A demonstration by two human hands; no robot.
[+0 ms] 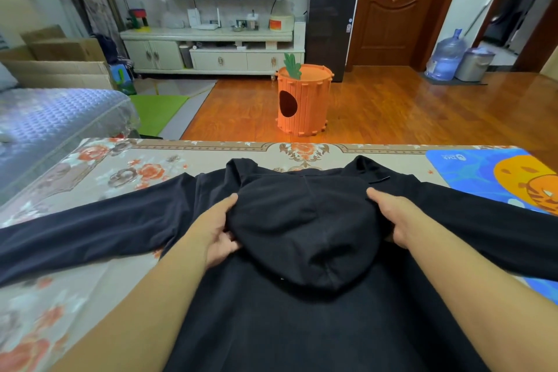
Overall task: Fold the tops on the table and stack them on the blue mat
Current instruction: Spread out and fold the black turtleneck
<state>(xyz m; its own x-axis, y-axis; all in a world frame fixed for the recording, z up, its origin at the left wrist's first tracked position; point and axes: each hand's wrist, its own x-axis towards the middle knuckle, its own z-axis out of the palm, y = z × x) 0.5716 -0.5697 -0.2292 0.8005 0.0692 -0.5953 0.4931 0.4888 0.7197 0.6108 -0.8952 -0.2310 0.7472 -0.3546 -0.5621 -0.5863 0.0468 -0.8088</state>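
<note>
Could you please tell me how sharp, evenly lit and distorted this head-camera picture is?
Head view: wide-angle bending curves the table edge; glare streaks the wooden floor; the forearms blur near the bottom; the black hoodie shows little detail; both hands, left hand and right hand, are evenly lit.

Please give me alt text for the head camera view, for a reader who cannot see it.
Two bare hands, left hand and right hand, grip the sides of the hood of a black hoodie spread on a floral table, sleeves stretched out to both sides. A blue mat lies at the table's far right; one sleeve reaches over it.
</note>
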